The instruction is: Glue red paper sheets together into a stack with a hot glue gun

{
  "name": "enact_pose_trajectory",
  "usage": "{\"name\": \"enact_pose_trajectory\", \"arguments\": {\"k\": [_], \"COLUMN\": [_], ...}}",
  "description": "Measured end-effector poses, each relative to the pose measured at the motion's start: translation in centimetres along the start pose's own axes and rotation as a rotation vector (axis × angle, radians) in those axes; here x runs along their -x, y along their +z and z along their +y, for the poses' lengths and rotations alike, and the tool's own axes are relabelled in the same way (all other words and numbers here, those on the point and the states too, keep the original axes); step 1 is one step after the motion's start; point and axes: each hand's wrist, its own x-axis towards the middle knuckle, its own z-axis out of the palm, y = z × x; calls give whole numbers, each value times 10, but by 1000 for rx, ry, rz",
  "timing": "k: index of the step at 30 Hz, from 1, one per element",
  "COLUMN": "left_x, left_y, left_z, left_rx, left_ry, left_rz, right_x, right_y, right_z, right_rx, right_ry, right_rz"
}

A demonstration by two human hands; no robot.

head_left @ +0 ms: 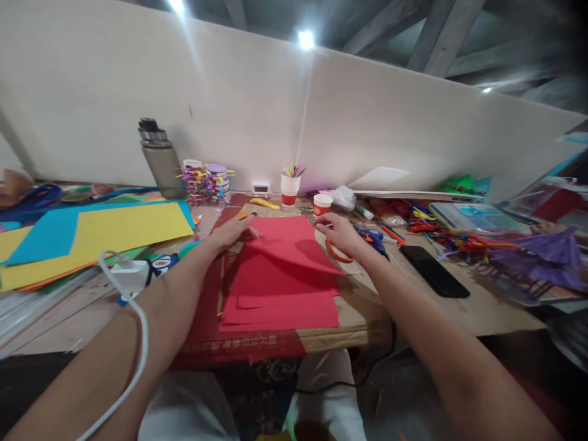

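Note:
A stack of red paper (280,315) lies in front of me, its top sheet (287,245) bowed with the near right corner raised. At the far left edge of that sheet is my left hand (236,231), its fingers closed on the paper and slightly blurred. My right hand (339,231) is beside the far right corner, fingers curled together; whatever they hold is hidden. Under its wrist shows an orange loop handle (339,252). Just behind my right hand stands a red and white paper cup (322,203).
Yellow (133,229) and blue sheets lie left, near a white plug with a cable (131,275). A grey bottle (160,162), decorated cups (206,184), a pencil cup (290,188) and a yellow cutter (264,203) stand or lie behind. A black phone (434,271) lies right.

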Motion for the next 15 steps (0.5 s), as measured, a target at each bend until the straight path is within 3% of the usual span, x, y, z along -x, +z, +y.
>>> {"name": "enact_pose_trajectory", "arguments": {"k": [6,10,15], "left_x": [3,3,1], "left_y": [4,4,4], "left_z": [4,6,7], "left_rx": [-266,-306,-354], "left_ry": [19,57,81], "left_rz": [-16,-34,-50], "right_x": [1,11,15], "right_y": [43,59,63], "right_z": [-22,-31,-38], "right_rx": [182,308,318], "right_ry": [-226,-149,-70], "right_rz": [-235,-368,-475]}}
